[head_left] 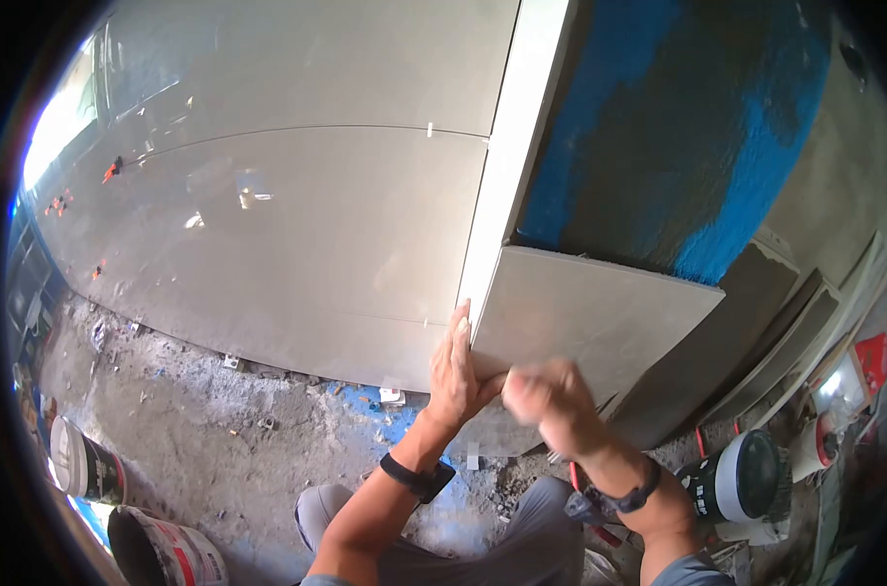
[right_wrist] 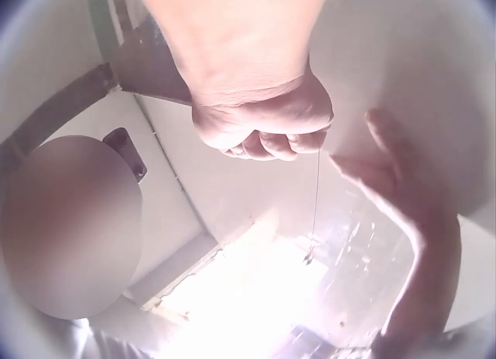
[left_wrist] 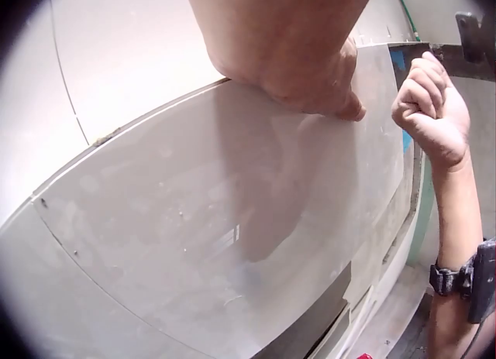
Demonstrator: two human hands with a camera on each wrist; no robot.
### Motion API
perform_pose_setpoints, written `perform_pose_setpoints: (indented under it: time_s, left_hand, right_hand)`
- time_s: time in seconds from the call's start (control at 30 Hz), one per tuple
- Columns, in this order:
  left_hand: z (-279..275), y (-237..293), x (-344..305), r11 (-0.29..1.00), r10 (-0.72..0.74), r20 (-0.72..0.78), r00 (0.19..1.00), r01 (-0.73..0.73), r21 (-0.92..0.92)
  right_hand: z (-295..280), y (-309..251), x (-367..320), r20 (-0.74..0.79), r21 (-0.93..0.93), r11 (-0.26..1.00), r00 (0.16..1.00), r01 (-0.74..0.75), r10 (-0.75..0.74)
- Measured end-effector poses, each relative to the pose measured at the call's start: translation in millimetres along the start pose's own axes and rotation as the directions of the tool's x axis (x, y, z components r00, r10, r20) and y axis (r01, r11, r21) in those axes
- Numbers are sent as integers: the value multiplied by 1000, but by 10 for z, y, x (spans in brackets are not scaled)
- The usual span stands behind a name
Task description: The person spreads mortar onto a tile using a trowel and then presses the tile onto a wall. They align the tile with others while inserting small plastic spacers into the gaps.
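Observation:
A light grey tile [head_left: 590, 313] covers the lower part of the narrow wall face, beside a white corner strip [head_left: 515, 127]. My left hand [head_left: 456, 376] rests at the tile's lower left edge by the strip, fingers straight and thumb spread. Just right of it, my right hand [head_left: 558, 405] is curled into a blurred fist in front of the tile's lower part. The left wrist view shows that fist [left_wrist: 434, 115] empty and apart from the left hand [left_wrist: 291, 65]. In the right wrist view the fist [right_wrist: 267, 127] is near the left hand's spread fingers [right_wrist: 380, 177].
Blue and dark coating [head_left: 746, 186] shows above the tile. Large glossy panels [head_left: 346, 225] cover the left wall. Buckets stand at the lower left [head_left: 87, 464] and lower right [head_left: 746, 479]. Sheets [head_left: 776, 361] lean at the right. Debris lies on the rough floor [head_left: 199, 391].

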State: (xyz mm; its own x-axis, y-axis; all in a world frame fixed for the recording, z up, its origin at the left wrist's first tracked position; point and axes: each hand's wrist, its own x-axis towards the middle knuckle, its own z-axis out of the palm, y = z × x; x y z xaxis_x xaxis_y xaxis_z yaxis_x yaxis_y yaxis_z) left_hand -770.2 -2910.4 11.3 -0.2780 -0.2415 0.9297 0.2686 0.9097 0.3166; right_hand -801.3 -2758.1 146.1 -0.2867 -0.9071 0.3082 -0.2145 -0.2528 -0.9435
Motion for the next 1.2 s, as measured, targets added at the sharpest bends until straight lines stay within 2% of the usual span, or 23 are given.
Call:
perform_pose_setpoints:
  time_s: [0.03, 0.1, 0.2, 0.23, 0.3, 0.43, 0.47, 0.5, 0.57, 0.63, 0.67, 0.7, 0.77, 0.8, 0.83, 0.87, 0.9, 0.97, 1.03, 1.07, 1.1, 1.17, 1.2]
  left_hand:
    - [-35, 28, 4, 999, -39, 41, 998, 40, -23]
    - [-30, 35, 21, 997, -61, 43, 997, 63, -39]
    - [-6, 1, 17, 999, -35, 12, 999, 35, -31]
    - [-20, 16, 16, 998, -57, 33, 998, 58, -39]
    - [-30, 41, -35, 995, -82, 62, 995, 85, -50]
    - [-5, -15, -35, 990, -112, 67, 991, 117, -80]
    - [-30, 19, 2, 994, -85, 56, 995, 88, -56]
    - [-50, 48, 14, 998, -57, 48, 997, 59, -33]
    - [-49, 42, -1, 998, -59, 47, 997, 60, -32]
    - [-31, 34, -19, 993, -116, 75, 990, 117, 2]
    - [13, 5, -37, 999, -31, 6, 999, 31, 17]
    - [20, 1, -82, 999, -34, 6, 999, 34, 16]
    - [26, -17, -103, 995, -93, 50, 994, 95, -30]
    - [24, -55, -96, 994, -58, 74, 996, 51, 92]
    - [31, -62, -85, 994, -55, 73, 996, 48, 93]
    - [32, -46, -72, 998, -27, 35, 999, 25, 50]
    - [19, -11, -75, 1000, -4, -1, 1000, 4, 7]
    - [2, 0, -48, 1000, -5, -3, 1000, 5, 10]
    - [13, -26, -120, 989, -131, 112, 985, 122, 82]
    - [5, 3, -80, 988, -138, 105, 985, 130, 84]
    - [20, 16, -105, 987, -144, 106, 984, 136, 83]
    - [43, -6, -114, 998, -44, 10, 999, 44, 47]
    - [32, -16, -139, 985, -171, 100, 980, 170, 16]
  right_hand:
    - [-117, 151, 117, -139, 214, 976, 990, 43, -13]
    - [-76, -18, 135, -179, 137, 989, 981, -50, 75]
    - [129, 14, 27, -39, 62, 998, 999, -1, 3]
    - [82, -2, 77, -37, 58, 998, 999, -3, 5]
    - [-29, -48, 185, -207, 156, 988, 978, -8, 41]
    - [165, -91, 116, -60, 4, 1000, 998, 11, -11]
    - [86, 6, 257, -181, 230, 973, 983, -1, 43]
    - [-14, -30, 238, -139, 109, 994, 990, -14, 29]
    - [65, -53, 206, -119, 129, 991, 991, -41, 56]
    - [207, -65, 155, -57, 38, 999, 998, 38, -36]
    - [122, -46, 205, -113, 93, 996, 994, 1, 9]
    - [29, -40, 276, -144, 165, 986, 989, -9, 33]
    - [94, -69, 240, -133, 100, 995, 991, 5, 8]
    - [193, -75, 192, -73, 39, 998, 996, 55, -52]
    - [264, -80, 169, -8, -20, 994, 994, 110, -110]
    - [165, -81, 232, -17, 13, 998, 998, 55, -55]
    - [50, -15, 345, -96, 162, 987, 995, 5, 11]
    - [83, -79, 287, -111, 42, 999, 994, -18, 23]
    - [239, -109, 195, -50, 2, 999, 998, 35, -35]
    - [193, -132, 214, -45, -19, 1000, 999, 4, -5]
    - [108, 1, 332, -170, 185, 982, 983, -32, 64]
    - [141, -48, 301, -160, 63, 997, 986, -34, 44]
    - [201, -75, 257, -98, 42, 999, 995, -3, 7]
